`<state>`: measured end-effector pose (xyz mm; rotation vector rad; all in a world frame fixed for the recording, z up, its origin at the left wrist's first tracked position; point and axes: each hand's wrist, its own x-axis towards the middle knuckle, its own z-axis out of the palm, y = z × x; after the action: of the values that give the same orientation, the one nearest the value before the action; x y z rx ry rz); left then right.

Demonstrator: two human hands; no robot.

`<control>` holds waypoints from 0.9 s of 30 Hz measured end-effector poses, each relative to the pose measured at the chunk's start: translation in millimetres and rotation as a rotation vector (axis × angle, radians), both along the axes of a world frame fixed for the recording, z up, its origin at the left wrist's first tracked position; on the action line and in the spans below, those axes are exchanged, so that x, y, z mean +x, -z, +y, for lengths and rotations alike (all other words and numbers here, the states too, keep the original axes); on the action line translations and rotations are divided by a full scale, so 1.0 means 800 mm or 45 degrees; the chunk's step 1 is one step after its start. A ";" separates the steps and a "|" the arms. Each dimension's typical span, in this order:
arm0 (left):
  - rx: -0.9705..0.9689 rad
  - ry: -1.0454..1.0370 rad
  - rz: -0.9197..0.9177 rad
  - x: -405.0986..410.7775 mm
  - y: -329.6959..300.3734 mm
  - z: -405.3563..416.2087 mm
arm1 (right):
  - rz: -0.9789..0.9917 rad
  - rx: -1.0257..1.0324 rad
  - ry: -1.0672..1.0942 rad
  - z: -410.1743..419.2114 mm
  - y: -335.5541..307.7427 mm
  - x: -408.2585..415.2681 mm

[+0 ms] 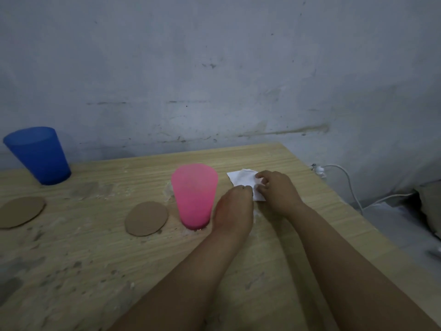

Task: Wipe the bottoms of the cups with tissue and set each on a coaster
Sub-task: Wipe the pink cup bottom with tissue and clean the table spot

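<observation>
Both hands meet on the white folded tissue (243, 181) lying on the wooden surface (95, 271): left hand (235, 211) and right hand (278, 191) pinch it, fingers curled. Pink plastic cup (194, 195) stands just left; round brown cardboard coasters (146, 219) (21, 211) beyond; blue plastic cup (38, 155) far left

You have a translucent pink cup (194, 195) near centre and a translucent blue cup (39, 155) far left. Both coasters (146, 218) (21, 211) are plain brown, the tissue (245, 181) white, the desk (95, 259) pale wood-grain with grey smudges.
</observation>
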<state>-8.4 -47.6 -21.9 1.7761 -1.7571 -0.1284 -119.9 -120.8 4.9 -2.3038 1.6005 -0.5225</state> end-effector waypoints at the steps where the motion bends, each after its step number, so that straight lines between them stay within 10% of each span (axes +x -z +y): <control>1: -0.006 -0.005 -0.005 -0.001 0.000 0.000 | 0.032 -0.010 0.016 0.000 0.003 0.001; 19: -0.049 -0.087 0.501 -0.007 -0.004 -0.005 | 0.236 0.024 -0.164 -0.027 -0.014 0.039; 27: 0.060 -0.035 0.301 -0.008 -0.022 0.010 | 0.104 0.329 -0.248 0.006 -0.047 -0.009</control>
<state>-14.8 -39.5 -4.5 1.7393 -1.5722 -0.3558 -127.5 -116.0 42.7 -2.2737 1.3665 -0.1670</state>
